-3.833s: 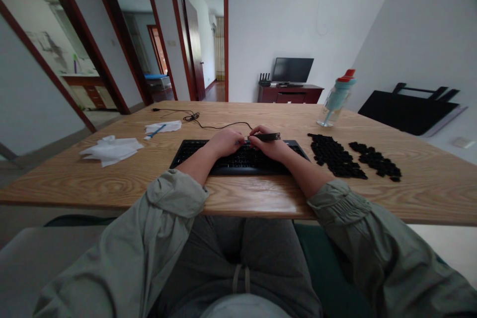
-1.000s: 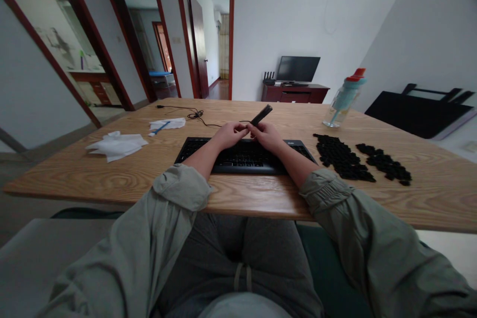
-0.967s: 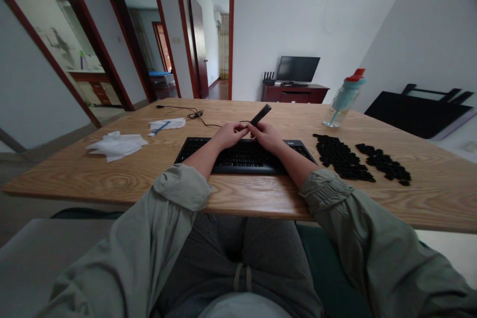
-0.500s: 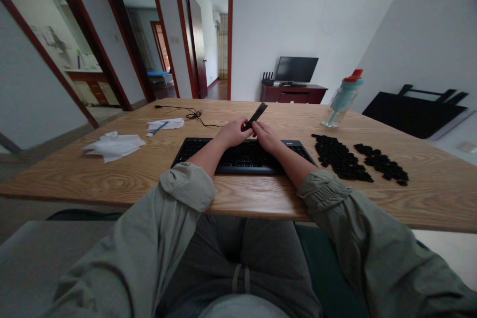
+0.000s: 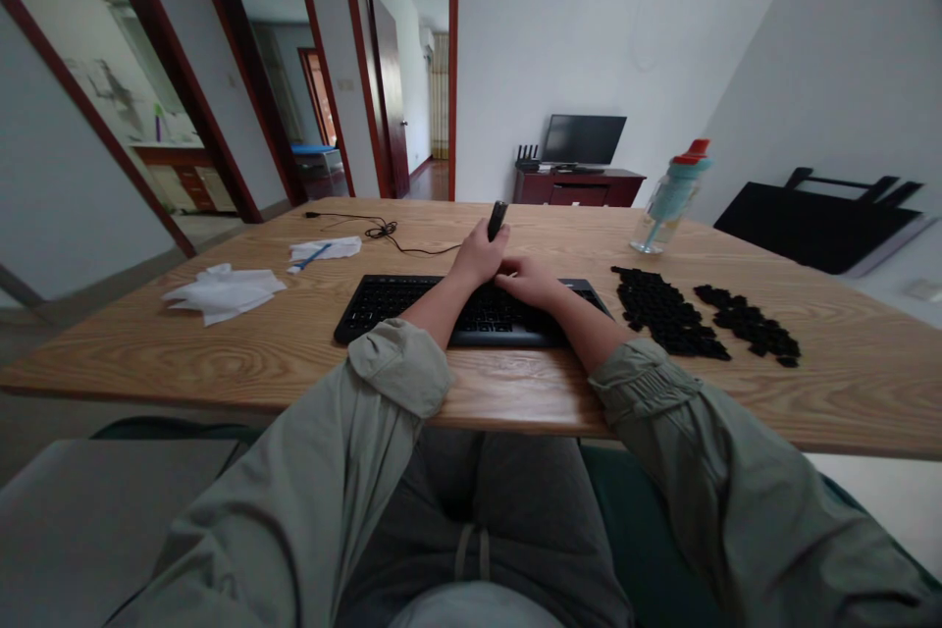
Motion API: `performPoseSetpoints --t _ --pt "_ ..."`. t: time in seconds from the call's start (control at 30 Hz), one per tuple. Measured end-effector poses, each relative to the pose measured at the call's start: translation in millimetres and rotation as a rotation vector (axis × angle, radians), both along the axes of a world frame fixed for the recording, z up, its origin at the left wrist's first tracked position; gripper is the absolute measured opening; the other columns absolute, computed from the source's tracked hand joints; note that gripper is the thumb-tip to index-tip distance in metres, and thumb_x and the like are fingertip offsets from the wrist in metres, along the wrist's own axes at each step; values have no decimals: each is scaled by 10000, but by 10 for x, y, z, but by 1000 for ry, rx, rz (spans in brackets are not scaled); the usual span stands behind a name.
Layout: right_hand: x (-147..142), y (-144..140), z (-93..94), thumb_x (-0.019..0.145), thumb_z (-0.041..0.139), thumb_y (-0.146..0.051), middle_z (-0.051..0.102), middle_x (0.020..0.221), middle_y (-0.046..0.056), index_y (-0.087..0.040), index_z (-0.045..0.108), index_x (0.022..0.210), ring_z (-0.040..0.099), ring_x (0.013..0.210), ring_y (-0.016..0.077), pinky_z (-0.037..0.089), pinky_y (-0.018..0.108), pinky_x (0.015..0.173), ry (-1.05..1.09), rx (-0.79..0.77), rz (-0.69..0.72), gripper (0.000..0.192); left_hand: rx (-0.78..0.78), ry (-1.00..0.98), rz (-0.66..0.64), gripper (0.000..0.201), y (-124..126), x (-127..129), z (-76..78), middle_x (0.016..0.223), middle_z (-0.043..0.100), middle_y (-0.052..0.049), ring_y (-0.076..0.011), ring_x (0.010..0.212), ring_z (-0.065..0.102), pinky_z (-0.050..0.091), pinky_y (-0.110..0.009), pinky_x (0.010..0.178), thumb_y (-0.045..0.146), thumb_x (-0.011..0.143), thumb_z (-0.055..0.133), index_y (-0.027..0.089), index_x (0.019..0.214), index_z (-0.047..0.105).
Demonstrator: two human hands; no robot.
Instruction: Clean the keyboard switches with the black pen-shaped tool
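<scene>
Left hand [image 5: 480, 260] grip pinching long black piece [image 5: 497, 218], right hand [image 5: 531, 279] grip unclear, keyboard [image 5: 383, 302] partly hidden

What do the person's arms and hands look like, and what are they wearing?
Both arms wear loose, grey-green sleeves. The left sleeve is pushed up with a rolled cuff, and the right sleeve ends in a gathered cuff, so both forearms are bare. The left hand and right hand wear no gloves; no rings or watch show.

Lower end of dark bar [image 5: 497, 219] hidden in left hand [image 5: 480, 260]; keyboard [image 5: 412, 306] middle behind forearms
</scene>
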State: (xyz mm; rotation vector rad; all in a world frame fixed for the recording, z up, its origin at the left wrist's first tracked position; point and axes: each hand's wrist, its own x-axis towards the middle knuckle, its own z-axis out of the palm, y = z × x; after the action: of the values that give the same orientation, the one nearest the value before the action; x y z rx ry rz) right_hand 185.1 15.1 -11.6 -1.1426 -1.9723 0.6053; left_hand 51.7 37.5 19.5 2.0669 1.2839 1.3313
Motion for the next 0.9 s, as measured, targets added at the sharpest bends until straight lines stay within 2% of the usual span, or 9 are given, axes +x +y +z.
performPoseSetpoints --t 0.13,0.27,0.43,0.57,0.9 --pt "-14 -21 -38 731 615 -203 704 776 52 -163 696 803 595 681 179 469 308 693 -84 77 45 115 9 -22 9 305 10 73 -13 961 671 -85 -212 913 617 468 -315 820 442 935 439 175 979 580" --pt "-36 -18 -36 739 640 -202 718 819 80 -155 689 812 626 716 203 495 329 705 -110 70 38 100 48 -21 -2 307 -20 118 -18 934 668 -83 -212 882 614 468 -313 797 438 945 425 175 975 579" --pt "-49 -4 -50 739 662 -196 727 919 90 -135 672 976 655 836 220 524 353 790 -23 44 71 245 90 -18 -35 248 -82 167 -8 917 661 -79 -216 875 615 462 -313 791 396 939 455 179 957 574" --pt "-50 -16 -39 759 658 -197 722 988 120 -103 654 1059 661 892 231 520 375 843 -44 25 84 314 109 -53 -49 251 -77 170 -12 868 646 -74 -215 846 608 454 -314 772 407 936 458 181 906 563" --pt "-44 -5 -21 801 652 -222 734 920 99 -106 691 934 653 827 211 506 330 799 -142 -17 61 181 143 -179 -53 218 -45 137 -51 854 638 -57 -196 827 593 442 -304 759 371 933 484 174 905 573"
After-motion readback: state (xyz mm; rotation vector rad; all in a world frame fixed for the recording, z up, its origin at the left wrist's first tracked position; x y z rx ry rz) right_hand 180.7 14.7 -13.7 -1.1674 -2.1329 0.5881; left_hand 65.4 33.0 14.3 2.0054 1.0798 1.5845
